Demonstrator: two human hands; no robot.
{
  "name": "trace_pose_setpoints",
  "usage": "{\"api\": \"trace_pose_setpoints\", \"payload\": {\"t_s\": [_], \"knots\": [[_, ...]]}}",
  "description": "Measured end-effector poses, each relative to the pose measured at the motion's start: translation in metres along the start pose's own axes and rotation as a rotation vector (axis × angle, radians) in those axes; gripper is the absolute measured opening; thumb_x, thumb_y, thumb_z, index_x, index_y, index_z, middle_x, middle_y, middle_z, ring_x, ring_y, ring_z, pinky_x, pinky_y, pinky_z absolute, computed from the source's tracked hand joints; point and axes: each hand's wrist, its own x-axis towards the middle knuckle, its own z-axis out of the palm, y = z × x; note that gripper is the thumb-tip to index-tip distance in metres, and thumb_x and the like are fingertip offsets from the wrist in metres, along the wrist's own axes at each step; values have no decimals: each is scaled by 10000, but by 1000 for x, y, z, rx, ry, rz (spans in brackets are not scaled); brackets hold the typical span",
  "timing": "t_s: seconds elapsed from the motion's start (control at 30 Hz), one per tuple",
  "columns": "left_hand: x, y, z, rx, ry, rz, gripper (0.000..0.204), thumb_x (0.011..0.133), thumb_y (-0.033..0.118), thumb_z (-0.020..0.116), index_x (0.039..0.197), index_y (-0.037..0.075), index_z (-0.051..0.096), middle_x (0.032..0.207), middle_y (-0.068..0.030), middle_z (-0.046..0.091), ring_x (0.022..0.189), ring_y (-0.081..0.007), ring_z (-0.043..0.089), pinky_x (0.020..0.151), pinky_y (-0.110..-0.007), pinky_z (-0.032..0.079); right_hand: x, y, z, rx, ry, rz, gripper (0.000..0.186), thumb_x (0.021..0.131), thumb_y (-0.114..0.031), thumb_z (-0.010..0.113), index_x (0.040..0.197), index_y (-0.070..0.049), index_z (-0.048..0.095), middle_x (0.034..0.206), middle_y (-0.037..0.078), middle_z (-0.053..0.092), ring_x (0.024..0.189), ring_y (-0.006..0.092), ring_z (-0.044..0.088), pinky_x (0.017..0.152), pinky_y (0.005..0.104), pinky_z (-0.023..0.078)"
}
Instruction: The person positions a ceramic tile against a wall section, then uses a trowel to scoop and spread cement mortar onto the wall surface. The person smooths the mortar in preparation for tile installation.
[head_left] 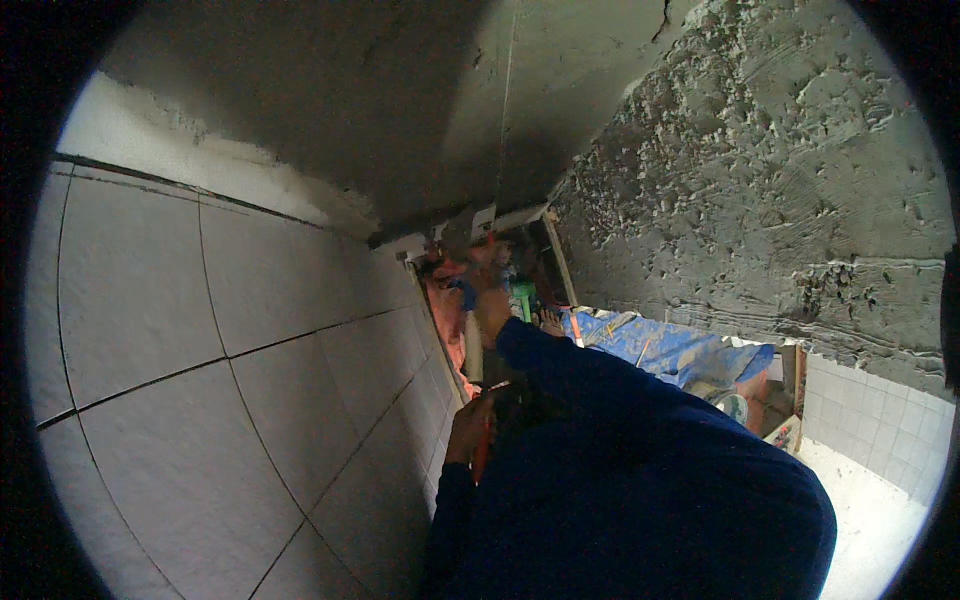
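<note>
The left hand (pixel 466 432) is held beside the pale grey tiled wall (pixel 280 370), next to a slim orange-red object (pixel 482 455); whether this is pinched cannot be told. The right hand (pixel 492 308), in a dark blue sleeve (pixel 620 420), is stretched forward into dim clutter, near a small blue object (pixel 463 294) and a bright green object (pixel 523 290); its grip is too blurred to be read. A crumpled blue sheet (pixel 650 345) is seen below the rough grey mortar wall (pixel 780 180).
</note>
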Motion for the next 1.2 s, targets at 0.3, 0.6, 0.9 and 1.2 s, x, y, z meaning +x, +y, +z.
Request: {"api": "trace_pose_setpoints", "payload": {"t_s": [0.3, 0.6, 0.9, 1.2], "knots": [[-8, 13, 1, 192, -7, 136, 478, 1020, 560, 565, 991, 93, 662, 695, -14, 587, 536, -155, 567, 486, -343, 455, -7, -51, 28, 1521, -574, 634, 267, 1051, -369, 531, 1100, -120, 613, 811, 71, 640, 623, 207, 613, 547, 395, 506], [-24, 42, 2, 118, 71, 268, 407, 1054, 453, 480, 940, 90, 625, 672, -50, 554, 534, -169, 548, 510, -351, 456, -27, -79, -157, 903, -745, 480, 500, 1058, -462, 572, 1356, -66, 632, 983, 73, 700, 809, 150, 638, 730, 307, 542], [-41, 85, 0, -413, -121, 142, 412, 1063, 475, 517, 1184, 92, 610, 742, -9, 570, 549, -113, 521, 510, -276, 447, -51, -21, -238, 136, -596, 225, 525, 1071, -513, 521, 1344, -85, 653, 821, 40, 651, 595, 110, 552, 569, 293, 478], [-36, 88, 6, -393, -168, 169, 415, 1045, 488, 549, 1171, 100, 625, 783, -16, 612, 585, -117, 570, 518, -282, 478, -79, -29, -251, 282, -410, 232, 505, 1051, -449, 597, 1343, -39, 637, 753, 11, 578, 602, 92, 511, 545, 292, 445]]}}
